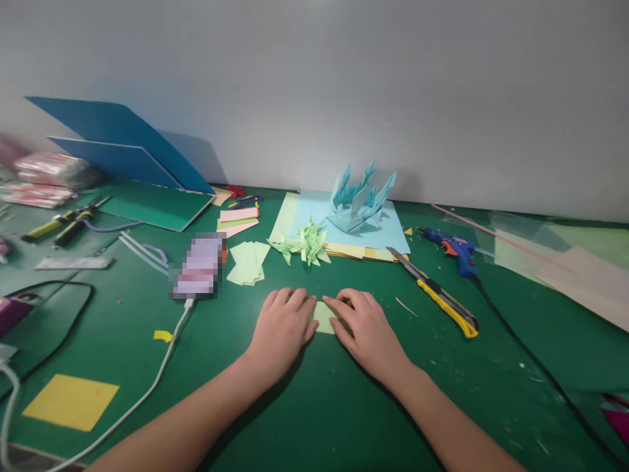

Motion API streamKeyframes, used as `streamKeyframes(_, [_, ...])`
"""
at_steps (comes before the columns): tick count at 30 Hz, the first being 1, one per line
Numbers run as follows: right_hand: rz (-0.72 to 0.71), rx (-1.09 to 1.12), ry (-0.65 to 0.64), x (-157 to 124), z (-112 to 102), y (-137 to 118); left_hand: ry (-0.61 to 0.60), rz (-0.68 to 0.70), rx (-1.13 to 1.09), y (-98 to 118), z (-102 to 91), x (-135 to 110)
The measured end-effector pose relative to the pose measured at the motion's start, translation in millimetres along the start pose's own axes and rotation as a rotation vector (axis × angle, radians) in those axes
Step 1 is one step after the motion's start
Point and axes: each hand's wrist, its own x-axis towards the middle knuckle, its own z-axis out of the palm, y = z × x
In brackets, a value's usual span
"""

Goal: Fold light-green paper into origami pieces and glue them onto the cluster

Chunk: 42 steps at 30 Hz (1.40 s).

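Both my hands rest on a small pale green paper [323,316] lying on the green cutting mat [344,406]. My left hand [284,328] lies flat, its fingers pressed on the paper's left part. My right hand [361,328] presses on the right part with fingertips pointing left, nearly meeting the left fingers. Most of the paper is hidden under the hands. Just beyond them lie folded pale green paper flowers [305,244] and a stack of pale green paper squares [248,262].
A yellow utility knife [437,294] lies right of my hands, a blue glue gun [455,250] beyond it. Blue folded paper model [360,195] sits on light blue sheets. A phone [199,267] with a white cable, pliers [63,221] and blue boards [122,147] are left.
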Motion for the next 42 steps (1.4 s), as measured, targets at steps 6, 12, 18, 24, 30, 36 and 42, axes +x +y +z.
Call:
streamKeyframes(6, [-0.028,-0.008,0.003,1,-1,3,0.110,-0.010,0.096,3,-3.3,-3])
streamKeyframes(12, [-0.023,-0.040,0.016,1,0,3,0.166,-0.019,0.127,4,-0.2,-7])
streamKeyframes(18, [0.001,-0.054,0.003,1,-2,2,0.156,-0.061,0.088,3,-0.1,-7])
streamKeyframes(24, [-0.027,-0.073,0.001,1,-4,0,0.089,-0.054,0.034,-2,-1.2,-6])
streamKeyframes(30, [-0.005,-0.010,-0.014,0,-3,0,0.095,-0.158,0.079,-9,0.2,-6])
streamKeyframes(36, [0.071,0.145,-0.008,0,-2,3,0.034,-0.147,-0.217,-15,3.8,-4])
streamKeyframes(42, [0.055,0.303,-0.018,0,-7,4,-0.064,-0.286,-0.721,-19,2.1,4])
